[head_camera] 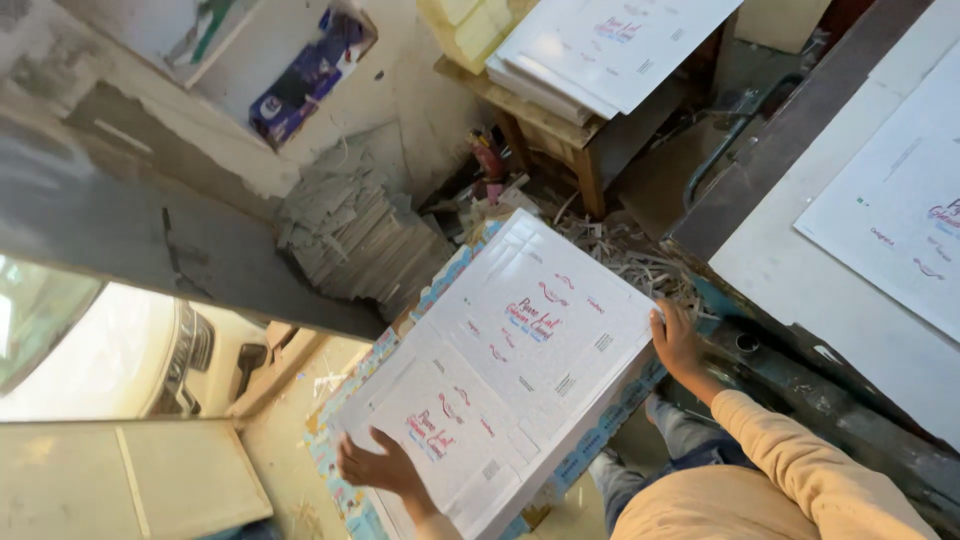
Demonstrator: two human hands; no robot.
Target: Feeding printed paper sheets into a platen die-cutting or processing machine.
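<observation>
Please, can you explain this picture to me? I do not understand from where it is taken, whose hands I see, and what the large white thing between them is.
There is no machine here. A camera worn on a person's head looks down at that person's own two bare hands. The left hand and the right hand grip opposite edges of a thick stack of white printed sheets, with red and blue print on the top sheet. Under it lies a coloured pile. Behind stand a grey cardboard stack and a wooden stool carrying more sheets. At the right a work table bears another printed sheet. Paper trimmings litter the floor.

both hands, left hand [382,465] and right hand [677,342], grip a stack of printed white sheets [505,365].
</observation>
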